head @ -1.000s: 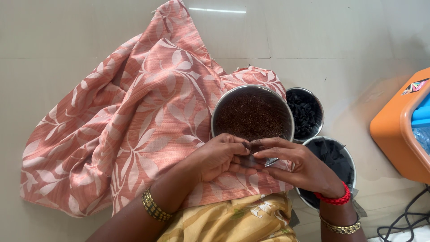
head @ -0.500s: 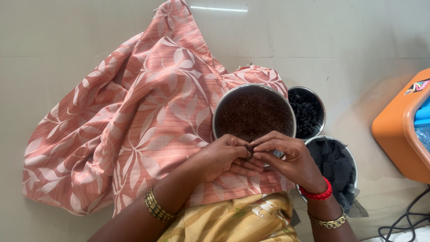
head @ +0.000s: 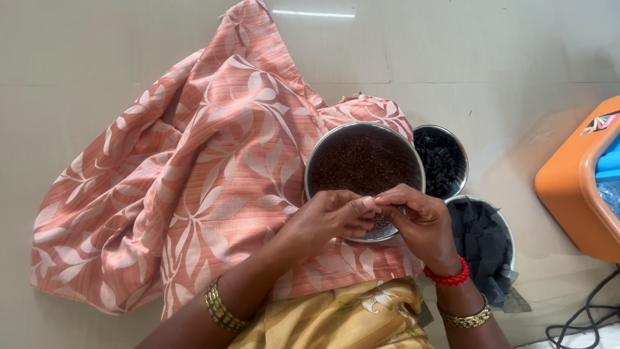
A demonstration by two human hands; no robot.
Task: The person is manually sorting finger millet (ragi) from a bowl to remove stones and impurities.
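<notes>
Fingertips meet over the near rim of the steel bowl (head: 363,169), both sets of fingers pinched together on something too small to make out. Left hand (head: 326,218) comes in from the left, right hand (head: 416,223) from the right, touching at the tips. The bowl, full of brown grains, sits on the pink cloth (head: 187,187) spread over the floor. Beside it, two smaller bowls (head: 445,158) hold black pieces.
</notes>
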